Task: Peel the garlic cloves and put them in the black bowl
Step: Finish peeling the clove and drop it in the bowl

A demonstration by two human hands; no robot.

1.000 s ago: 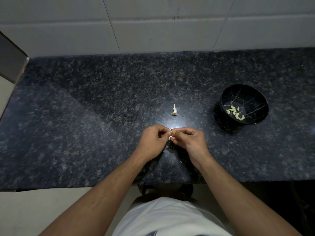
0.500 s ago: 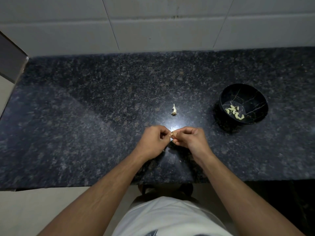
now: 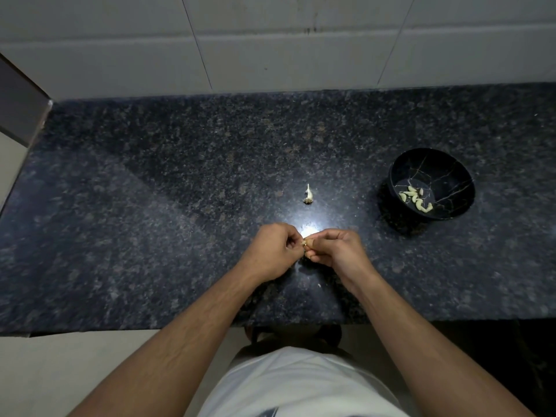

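Pinching a garlic clove (image 3: 305, 244) between the fingertips of a left hand (image 3: 272, 251) and a right hand (image 3: 337, 251), both curled tight on it at centre frame, a person works above a dark granite counter (image 3: 150, 221), whose front edge crosses the lower frame; bare stone spreads left. Peeled cloves (image 3: 416, 198) lie in the black bowl (image 3: 451, 179), well apart at right; a garlic stem (image 3: 308, 194) sits just above the hands

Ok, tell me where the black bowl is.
In the head view the black bowl sits on the countertop, right of the garlic stem.
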